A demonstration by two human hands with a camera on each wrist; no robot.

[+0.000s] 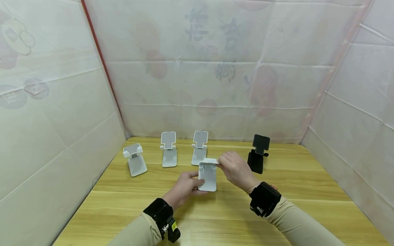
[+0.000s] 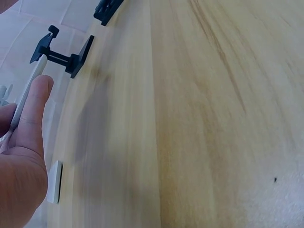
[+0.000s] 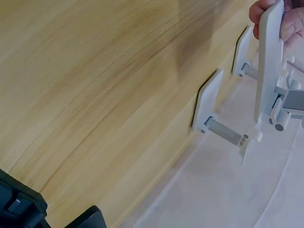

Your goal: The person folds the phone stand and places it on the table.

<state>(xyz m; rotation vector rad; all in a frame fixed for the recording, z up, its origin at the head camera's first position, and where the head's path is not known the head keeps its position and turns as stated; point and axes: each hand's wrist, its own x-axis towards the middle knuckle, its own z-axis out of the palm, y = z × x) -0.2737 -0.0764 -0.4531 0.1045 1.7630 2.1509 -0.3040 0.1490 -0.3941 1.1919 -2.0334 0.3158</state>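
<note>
A white phone stand [image 1: 208, 177] is held up over the front half of the wooden table in the head view. My left hand [image 1: 184, 187] pinches its flat base, the thumb lying on the face. At its upper end my right hand [image 1: 235, 169] grips the edge of the hinged plate [image 1: 209, 161], which is seen nearly edge-on. From the right wrist view, the base [image 3: 269, 61] shows side-on, clear of the tabletop, with the left hand's fingers [image 3: 292, 23] at its end. The left wrist view catches only the stand's thin edge [image 2: 29, 88] beside the left index finger.
Three more white phone stands, one at the left [image 1: 134, 159], one left of centre [image 1: 169, 150] and one behind the held stand [image 1: 199, 147], stand along the back of the table [image 1: 215, 218]. A black phone stand [image 1: 260, 153] is at the back right. Printed cloth walls [image 1: 197, 85] enclose the table.
</note>
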